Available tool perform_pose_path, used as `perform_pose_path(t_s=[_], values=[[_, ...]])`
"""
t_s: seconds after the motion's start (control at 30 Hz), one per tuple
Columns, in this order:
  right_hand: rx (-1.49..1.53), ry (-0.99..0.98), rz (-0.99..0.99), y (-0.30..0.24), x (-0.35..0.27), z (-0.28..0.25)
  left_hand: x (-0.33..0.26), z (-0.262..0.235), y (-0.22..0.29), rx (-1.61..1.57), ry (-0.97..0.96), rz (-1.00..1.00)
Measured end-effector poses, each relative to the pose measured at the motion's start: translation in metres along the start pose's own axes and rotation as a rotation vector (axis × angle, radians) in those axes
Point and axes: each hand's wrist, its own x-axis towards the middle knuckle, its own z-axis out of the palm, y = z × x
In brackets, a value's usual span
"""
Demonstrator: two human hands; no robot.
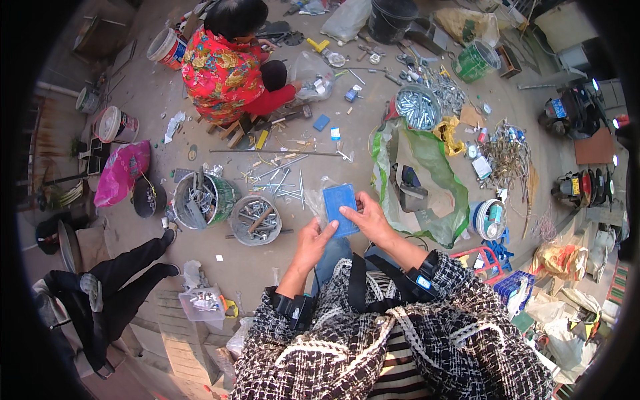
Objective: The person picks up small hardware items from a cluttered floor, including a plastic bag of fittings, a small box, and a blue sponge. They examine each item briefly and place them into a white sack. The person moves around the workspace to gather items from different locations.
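Observation:
In front of my lap I hold a flat blue rectangular case (pixel 341 203). My right hand (pixel 371 219) grips its right side, with the thumb laid across the face. My left hand (pixel 311 245) closes at its lower left edge, thumb pointing toward it; its other fingers are partly hidden. Crumpled clear plastic (pixel 316 203) sticks up along the case's left side, just above my left hand. Whether that plastic is attached to the case, I cannot tell. A tub of metal parts (pixel 256 220) stands left of my hands, and a green-edged woven sack (pixel 437 217) lies open on the right.
Ahead on the left, a person in a red floral top (pixel 223 77) sits low among tools. Another person's dark-trousered legs (pixel 130 287) stretch in at left. Long bolts (pixel 283 181) lie scattered ahead. A bucket of bolts (pixel 419 110) and a tangled heap (pixel 503 157) are at right.

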Motion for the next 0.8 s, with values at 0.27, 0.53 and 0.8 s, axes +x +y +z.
perform_pose_path(t_s=[0.27,0.53,0.8], values=[[0.045,-0.198,0.113,-0.009,0.020,-0.024,0.011,0.008,-0.001,-0.083,0.001,-0.041],[0.181,-0.309,0.054,-0.022,0.028,-0.040,0.018,0.026,0.006,-0.270,-0.035,-0.002],[0.070,-0.304,-0.020,-0.024,0.041,-0.049,0.021,0.039,0.007,-0.304,-0.057,-0.022]])
